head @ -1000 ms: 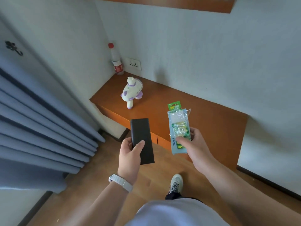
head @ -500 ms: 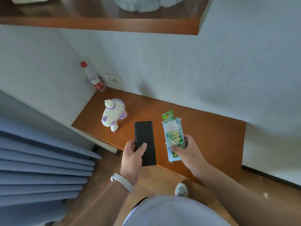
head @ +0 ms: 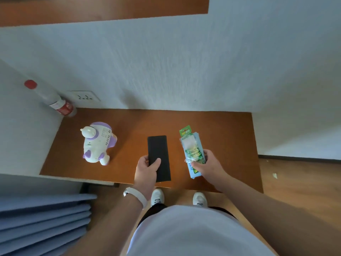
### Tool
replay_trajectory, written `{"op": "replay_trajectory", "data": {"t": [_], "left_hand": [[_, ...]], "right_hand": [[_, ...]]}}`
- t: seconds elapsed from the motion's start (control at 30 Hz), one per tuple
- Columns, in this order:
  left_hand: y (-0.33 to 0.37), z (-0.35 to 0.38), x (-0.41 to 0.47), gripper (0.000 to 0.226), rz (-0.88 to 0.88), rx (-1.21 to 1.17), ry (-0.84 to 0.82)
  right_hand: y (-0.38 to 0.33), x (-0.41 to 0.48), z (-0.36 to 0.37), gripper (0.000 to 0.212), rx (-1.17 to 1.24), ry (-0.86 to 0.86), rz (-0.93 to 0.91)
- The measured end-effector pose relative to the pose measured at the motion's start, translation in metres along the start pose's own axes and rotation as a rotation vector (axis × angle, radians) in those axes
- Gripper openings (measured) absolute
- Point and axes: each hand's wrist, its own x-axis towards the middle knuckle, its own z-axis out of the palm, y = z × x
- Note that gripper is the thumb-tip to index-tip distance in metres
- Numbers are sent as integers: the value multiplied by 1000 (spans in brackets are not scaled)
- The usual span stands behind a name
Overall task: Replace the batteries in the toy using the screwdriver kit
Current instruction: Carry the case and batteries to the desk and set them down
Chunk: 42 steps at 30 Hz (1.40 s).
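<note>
Toy (head: 97, 143): white and purple figure, standing on the table (head: 221, 137) at left of centre, well apart from both hands and touched by neither.

Remaining items, near to far:
- Curtain (head: 42, 218): blue, pleated, lower left of the frame.
- Shoes (head: 157, 196): white, a pair, on the wood floor (head: 295, 182) at the table's near edge.
- Wristband (head: 135, 196): white, on the left wrist.
- Left hand (head: 145, 170): centre of the frame; fingers clamped on the black case, thumb across its top face, the others round its left edge.
- Black case (head: 159, 157): flat, oblong, closed, long side pointing toward the wall. Whether it rests on the table cannot be told.
- Right hand (head: 208, 167): right of centre; fingers pinched on the lower half of the battery pack.
- Battery pack (head: 191, 150): clear wrap over green cells, blue card, green hang tab at the far end, just beside the case.
- Bottle (head: 55, 102): clear, red cap and label, in the table's far left corner.
- Socket (head: 84, 97): white, on the wall (head: 166, 61) beside the bottle.
- Shelf (head: 103, 8): wood, top of the frame.
</note>
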Motion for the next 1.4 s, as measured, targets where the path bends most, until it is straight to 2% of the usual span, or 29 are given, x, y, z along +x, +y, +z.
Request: {"op": "replay_trajectory", "data": {"t": [0.13, 0.33, 0.63, 0.8, 0.9, 1.03, 1.3, 1.4], "left_hand": [[8, -16, 20, 19, 1, 57, -73], [10, -50, 53, 13, -31, 55, -151], [14, -87, 85, 14, -47, 94, -231], [16, -85, 93, 13, -49, 97, -282], [16, -81, 94, 12, -49, 121, -306], [19, -73, 94, 13, -43, 145, -321], [27, -50, 85, 10, -34, 162, -314], [31, -41, 79, 10, -19, 166, -313]], "right_hand": [[-5, 10, 22, 48, 25, 60, 28], [-12, 30, 58, 49, -11, 138, 18], [-8, 39, 82, 37, -132, 268, 70], [-4, 40, 83, 55, -319, 390, 104], [-2, 40, 82, 54, -355, 394, 136], [0, 39, 75, 34, -366, 384, 142], [-1, 36, 57, 34, -352, 343, 107], [3, 32, 47, 30, -256, 359, 63]]}}
